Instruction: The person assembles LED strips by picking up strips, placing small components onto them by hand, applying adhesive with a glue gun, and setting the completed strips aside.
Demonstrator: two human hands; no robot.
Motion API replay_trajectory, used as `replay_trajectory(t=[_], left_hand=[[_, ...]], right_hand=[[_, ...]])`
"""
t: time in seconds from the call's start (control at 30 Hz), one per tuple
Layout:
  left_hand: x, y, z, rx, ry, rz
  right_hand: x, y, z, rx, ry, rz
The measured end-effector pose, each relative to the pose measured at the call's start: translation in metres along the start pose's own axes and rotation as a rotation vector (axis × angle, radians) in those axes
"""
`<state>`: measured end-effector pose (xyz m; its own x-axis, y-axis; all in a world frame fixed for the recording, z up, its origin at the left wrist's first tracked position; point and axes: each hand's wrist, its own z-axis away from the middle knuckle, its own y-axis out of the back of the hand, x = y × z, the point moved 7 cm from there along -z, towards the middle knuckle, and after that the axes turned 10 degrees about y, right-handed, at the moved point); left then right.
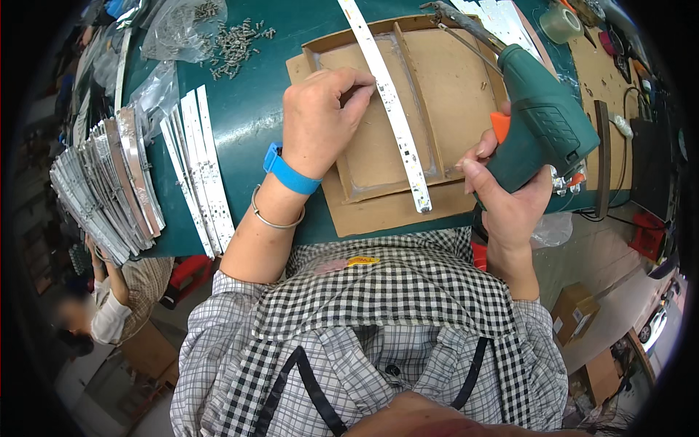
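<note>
Green tabletop (255, 135) beneath both hands, crowded. White strip (394, 109) dotted with small components lies slantwise over a cardboard tray (462, 91), between the hands. Left hand (318, 109): thumb and forefinger pinched together at its edge, seemingly gripping it. Right hand (518, 200): fingers curled round the grip of a green pistol-shaped tool (546, 109), tool tip apart from the strip. This piece looks unfinished, mid-work. Left of the left hand: small strip group (198, 167), larger strip stack (102, 193); beyond it, loose metal parts (237, 47). Which strips are done, cannot tell; parts enough for more.
</note>
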<state>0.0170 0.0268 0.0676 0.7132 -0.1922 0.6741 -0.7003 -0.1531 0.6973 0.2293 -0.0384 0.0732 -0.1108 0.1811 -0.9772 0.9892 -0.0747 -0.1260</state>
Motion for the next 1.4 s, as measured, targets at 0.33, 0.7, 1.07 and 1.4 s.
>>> replay_trajectory(t=[0.33,0.7,1.07,1.4], left_hand=[[-0.001,0.000,0.003,0.033,-0.163,-0.005],[-0.003,0.001,0.003,0.049,-0.169,0.005],[-0.005,-0.001,0.003,0.054,-0.170,-0.005],[-0.004,0.000,0.004,0.056,-0.166,0.017]], right_hand=[[-0.007,0.014,0.011,-0.031,-0.060,-0.149],[0.001,0.024,0.024,-0.144,-0.183,-0.016],[0.005,0.021,0.022,-0.143,-0.237,0.005],[-0.005,0.028,0.014,-0.073,-0.132,-0.054]])
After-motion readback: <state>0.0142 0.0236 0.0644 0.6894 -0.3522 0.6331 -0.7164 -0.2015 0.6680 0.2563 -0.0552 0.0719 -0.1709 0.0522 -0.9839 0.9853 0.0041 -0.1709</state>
